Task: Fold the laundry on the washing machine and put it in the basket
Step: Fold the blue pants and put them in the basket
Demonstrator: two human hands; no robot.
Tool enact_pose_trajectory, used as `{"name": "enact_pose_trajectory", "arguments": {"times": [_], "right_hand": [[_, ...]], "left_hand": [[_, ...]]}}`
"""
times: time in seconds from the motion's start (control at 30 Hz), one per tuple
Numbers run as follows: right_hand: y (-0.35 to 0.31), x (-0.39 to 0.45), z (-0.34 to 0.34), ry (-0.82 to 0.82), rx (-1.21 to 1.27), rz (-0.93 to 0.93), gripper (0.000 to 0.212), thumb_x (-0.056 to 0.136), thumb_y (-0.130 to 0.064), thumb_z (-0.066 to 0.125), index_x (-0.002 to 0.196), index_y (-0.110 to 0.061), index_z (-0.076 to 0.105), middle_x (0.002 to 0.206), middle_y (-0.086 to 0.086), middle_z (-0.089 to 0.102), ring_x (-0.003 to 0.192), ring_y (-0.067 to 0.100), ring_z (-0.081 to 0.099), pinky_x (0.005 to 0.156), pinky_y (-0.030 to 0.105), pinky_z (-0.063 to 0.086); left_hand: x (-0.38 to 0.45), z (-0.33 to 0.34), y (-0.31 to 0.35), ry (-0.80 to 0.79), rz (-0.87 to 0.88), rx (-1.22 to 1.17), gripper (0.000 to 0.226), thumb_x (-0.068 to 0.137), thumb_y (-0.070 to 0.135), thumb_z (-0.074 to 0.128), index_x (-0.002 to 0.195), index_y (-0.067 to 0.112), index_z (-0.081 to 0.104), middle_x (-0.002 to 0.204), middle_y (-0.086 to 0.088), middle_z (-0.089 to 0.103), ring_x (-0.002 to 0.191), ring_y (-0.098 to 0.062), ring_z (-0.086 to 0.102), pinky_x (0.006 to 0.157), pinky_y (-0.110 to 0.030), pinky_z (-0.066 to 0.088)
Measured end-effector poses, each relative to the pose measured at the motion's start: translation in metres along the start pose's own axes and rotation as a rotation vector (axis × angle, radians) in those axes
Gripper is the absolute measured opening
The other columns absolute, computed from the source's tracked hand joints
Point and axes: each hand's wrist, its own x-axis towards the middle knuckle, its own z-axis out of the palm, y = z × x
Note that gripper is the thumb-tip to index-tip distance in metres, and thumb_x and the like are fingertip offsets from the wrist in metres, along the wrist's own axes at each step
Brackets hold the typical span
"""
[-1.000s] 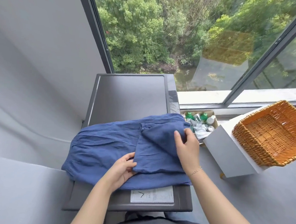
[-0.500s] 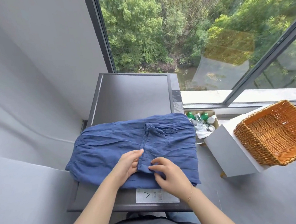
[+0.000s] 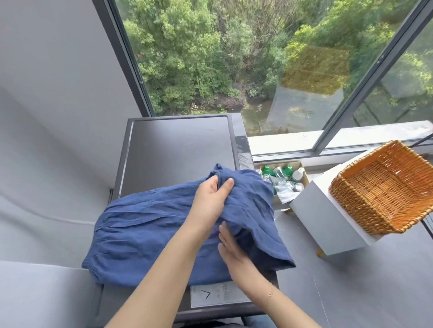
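Folding: blue garment [image 3: 154, 226] lies on washing machine [image 3: 175, 145].
Left hand [image 3: 211, 198]: pinching far corner.
Right hand [image 3: 230, 244]: fingers slipped under near fold, grip hidden.
Tip: keep edges aligned.
Basket [image 3: 388, 186]: right, apart.

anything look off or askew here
The wicker basket sits tilted on the white box, its near corner hanging past the box's edge. The blue garment also droops over the washing machine on the right.
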Motion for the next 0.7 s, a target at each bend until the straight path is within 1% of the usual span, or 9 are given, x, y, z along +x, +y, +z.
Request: {"name": "enact_pose_trajectory", "arguments": {"times": [0.07,0.13,0.17,0.23,0.27,0.37,0.47,0.57,0.7], "right_hand": [[0.001,0.0,-0.006,0.195,0.334,0.065,0.03,0.104,-0.02,0.033,0.132,-0.028,0.042,0.147,-0.008,0.037,0.131,0.0,0.038,0.106,0.013,0.031],[0.006,0.003,-0.023,0.361,0.868,0.141,0.028,0.103,-0.009,0.031,0.122,-0.009,0.052,0.137,0.012,0.049,0.112,0.019,0.055,0.088,0.022,0.051],[0.006,0.003,-0.032,0.392,1.136,0.159,0.026,0.098,-0.004,0.043,0.122,-0.002,0.052,0.132,0.019,0.053,0.105,0.024,0.058,0.079,0.028,0.057],[0.006,0.003,-0.046,0.439,1.43,0.146,0.074,0.05,-0.005,0.09,0.117,0.001,0.059,0.114,0.02,0.066,0.097,0.031,0.063,0.075,0.038,0.059],[0.006,0.004,-0.052,0.411,1.51,0.107,0.092,0.022,-0.004,0.095,0.109,0.0,0.065,0.108,0.018,0.069,0.094,0.031,0.067,0.077,0.041,0.058],[0.003,0.011,-0.056,0.403,1.587,0.009,0.092,0.0,0.006,0.088,0.09,-0.001,0.069,0.096,0.017,0.07,0.077,0.029,0.069,0.078,0.037,0.057],[-0.003,0.013,-0.05,0.419,1.496,0.03,0.056,0.015,0.011,0.072,0.069,-0.003,0.068,0.076,0.011,0.065,0.066,0.024,0.063,0.076,0.033,0.058],[-0.003,0.002,-0.039,0.262,1.576,0.094,0.057,0.029,0.008,0.054,0.084,-0.004,0.059,0.095,0.013,0.068,0.094,0.032,0.061,0.099,0.039,0.046],[0.008,0.002,-0.028,0.288,1.663,0.176,0.082,0.026,-0.004,0.085,0.106,-0.011,0.063,0.118,0.012,0.065,0.106,0.031,0.062,0.107,0.039,0.037]], "left_hand": [[-0.006,-0.002,0.021,0.024,0.034,-0.109,0.015,0.098,0.015,0.051,0.09,0.011,0.063,0.078,0.001,0.072,0.071,-0.011,0.067,0.064,-0.025,0.055],[-0.008,-0.014,0.034,0.067,0.064,-0.176,0.016,0.099,0.015,0.05,0.091,0.011,0.065,0.079,0.0,0.074,0.072,-0.012,0.069,0.065,-0.027,0.056],[-0.01,-0.022,0.04,0.087,0.076,-0.184,0.017,0.099,0.016,0.051,0.093,0.011,0.065,0.082,-0.001,0.074,0.075,-0.014,0.069,0.067,-0.028,0.056],[-0.014,-0.042,0.041,0.109,0.088,-0.143,0.017,0.098,0.017,0.051,0.096,0.012,0.067,0.089,-0.003,0.074,0.084,-0.017,0.069,0.075,-0.032,0.056],[-0.015,-0.052,0.039,0.112,0.09,-0.112,0.017,0.099,0.018,0.051,0.099,0.014,0.067,0.094,-0.002,0.074,0.09,-0.019,0.069,0.08,-0.034,0.055],[-0.024,-0.081,0.021,0.125,0.068,-0.061,0.022,0.1,0.017,0.047,0.113,0.024,0.064,0.113,0.001,0.071,0.11,-0.019,0.064,0.097,-0.039,0.048],[-0.036,-0.111,0.002,0.17,0.088,-0.051,0.035,0.102,0.015,0.043,0.129,0.034,0.055,0.131,0.008,0.061,0.123,-0.013,0.055,0.109,-0.043,0.038],[-0.048,-0.14,-0.004,0.239,0.131,-0.08,0.038,0.102,0.015,0.043,0.131,0.036,0.054,0.132,0.008,0.06,0.122,-0.012,0.055,0.105,-0.038,0.043],[-0.049,-0.187,-0.038,0.317,-0.056,0.075,0.046,0.098,0.004,0.046,0.14,0.023,0.046,0.117,0.006,0.064,0.104,-0.017,0.059,0.096,-0.032,0.046]]}}
